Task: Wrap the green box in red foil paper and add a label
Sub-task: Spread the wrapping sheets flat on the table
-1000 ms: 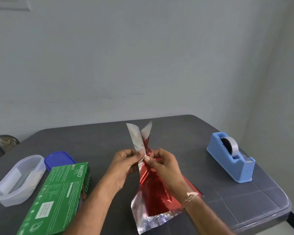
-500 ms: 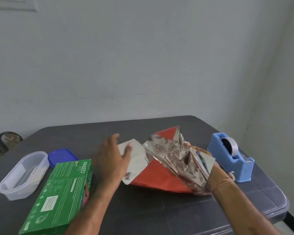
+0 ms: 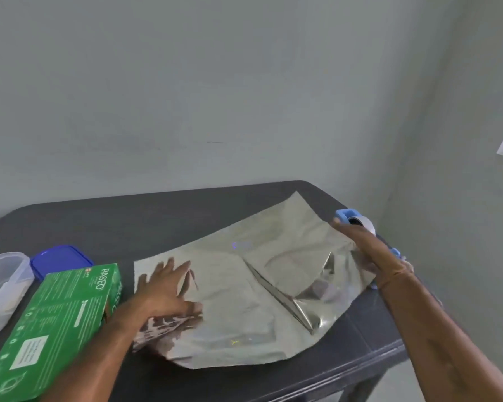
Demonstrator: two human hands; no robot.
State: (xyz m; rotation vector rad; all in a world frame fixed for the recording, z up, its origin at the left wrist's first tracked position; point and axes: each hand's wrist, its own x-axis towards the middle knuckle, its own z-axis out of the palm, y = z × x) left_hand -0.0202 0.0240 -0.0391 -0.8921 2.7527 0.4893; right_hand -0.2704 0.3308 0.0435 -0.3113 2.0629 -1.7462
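Note:
The foil sheet lies spread on the dark table with its silver side up; its red side is hidden underneath. It is creased and slightly raised near the middle and right. My left hand rests flat with straight, spread fingers on the sheet's left part. My right hand lies with straight fingers along the sheet's right edge. The green box lies flat at the left, beside my left forearm, apart from the foil. No label is in view.
A blue tape dispenser stands behind my right hand at the table's right edge. A clear plastic tub and a blue lid sit at the far left. A wall rises close behind the table.
The foil, pinched and folded red-side-out a second ago, has been opened and spread flat silver-side up. My hands moved apart, the left pressing down at the left, the right reaching the right edge.

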